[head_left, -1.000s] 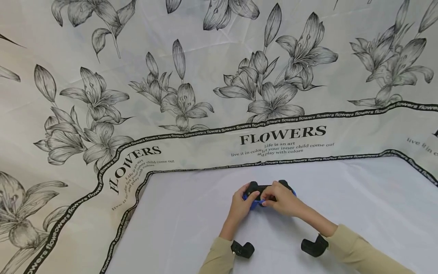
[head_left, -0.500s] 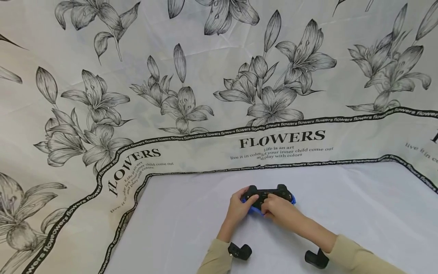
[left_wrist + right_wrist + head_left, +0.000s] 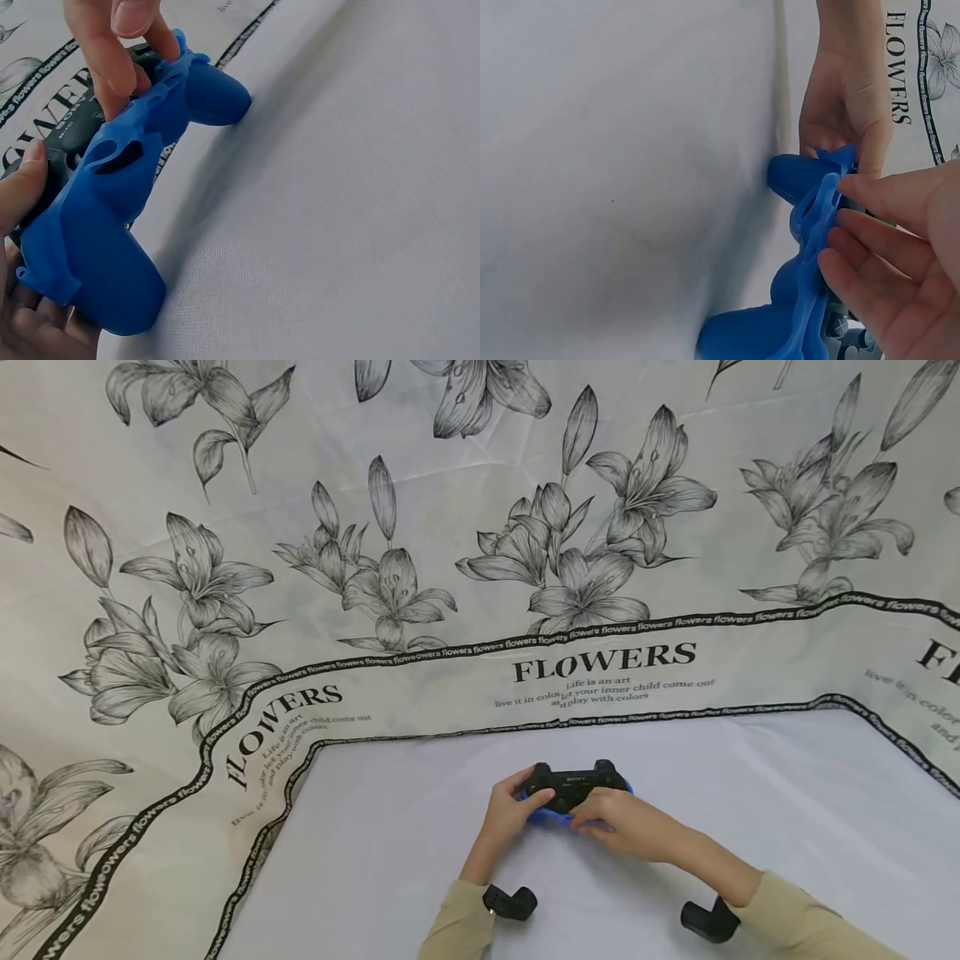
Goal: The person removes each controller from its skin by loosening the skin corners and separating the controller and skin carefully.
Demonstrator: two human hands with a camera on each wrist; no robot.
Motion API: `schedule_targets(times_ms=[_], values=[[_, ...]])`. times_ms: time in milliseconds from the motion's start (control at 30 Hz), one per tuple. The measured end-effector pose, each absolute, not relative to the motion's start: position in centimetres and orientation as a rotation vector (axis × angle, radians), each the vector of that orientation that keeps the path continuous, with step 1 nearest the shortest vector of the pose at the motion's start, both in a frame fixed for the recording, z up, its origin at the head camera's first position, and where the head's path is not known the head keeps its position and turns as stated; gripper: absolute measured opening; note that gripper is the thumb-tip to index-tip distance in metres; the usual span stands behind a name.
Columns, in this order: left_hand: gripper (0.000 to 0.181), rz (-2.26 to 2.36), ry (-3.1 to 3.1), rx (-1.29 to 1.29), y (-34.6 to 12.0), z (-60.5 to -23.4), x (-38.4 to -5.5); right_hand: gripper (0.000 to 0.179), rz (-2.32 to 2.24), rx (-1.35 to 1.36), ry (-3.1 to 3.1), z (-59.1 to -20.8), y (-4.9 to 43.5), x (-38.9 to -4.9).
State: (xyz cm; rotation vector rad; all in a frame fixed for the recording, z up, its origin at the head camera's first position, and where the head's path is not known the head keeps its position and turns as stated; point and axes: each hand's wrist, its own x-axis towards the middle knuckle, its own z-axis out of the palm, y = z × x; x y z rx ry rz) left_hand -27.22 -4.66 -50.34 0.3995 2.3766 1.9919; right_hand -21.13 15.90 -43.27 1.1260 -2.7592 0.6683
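A black game controller [image 3: 573,782] marked SONY is tilted over the white table, its face up. A blue silicone cover [image 3: 109,247] wraps its underside and both handles; its loose edge stands up along the controller's near side in the left wrist view. My left hand [image 3: 501,817] grips the controller's left end, thumb on the face and fingers beneath. At the near edge, right of the middle, my right hand [image 3: 637,827] pinches the cover's rim between thumb and fingertips [image 3: 832,264]. Face buttons [image 3: 838,325] show beside those fingers in the right wrist view.
White cloth [image 3: 375,860] covers the table. Behind it hangs a curtain [image 3: 420,693] printed with lilies and the word FLOWERS. Black wrist cameras [image 3: 513,903] stick out from both wrists, close above the table.
My right hand has moved from over the controller's face down to its near edge, baring the SONY mark and more of the top. My left hand keeps its grip; the whole view has shifted slightly.
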Motion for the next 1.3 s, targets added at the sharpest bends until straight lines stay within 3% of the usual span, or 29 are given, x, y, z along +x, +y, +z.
schedule_targets(times_ms=[167,300,467,533,667,933,1300], values=[[0.057,1.829,2.587,0.286,-5.5,-50.2,-26.1,0.019,0.778,1.081,-2.652,-43.6,16.2,-20.1],[0.056,1.683,2.691,0.174,-6.1,-49.7,-24.9,0.029,0.785,0.834,-2.496,-44.4,16.8,-19.8],[0.053,1.666,2.637,0.123,-6.6,-49.0,-24.4,0.02,0.647,0.55,-2.435,-45.6,18.4,-20.6],[0.051,1.717,2.566,0.103,-6.7,-48.9,-24.4,0.025,0.682,0.468,-2.542,-46.0,19.1,-20.8],[0.041,1.893,2.378,0.043,-6.8,-48.8,-24.5,0.043,1.026,0.337,-2.783,-46.5,20.2,-21.2],[0.032,1.982,2.242,0.025,-6.5,-48.3,-24.0,0.052,1.72,0.098,-2.858,-45.9,21.9,-22.5],[0.039,2.04,1.97,-0.151,-6.2,-48.1,-25.0,0.036,2.097,0.086,-2.84,-44.9,23.7,-23.9]])
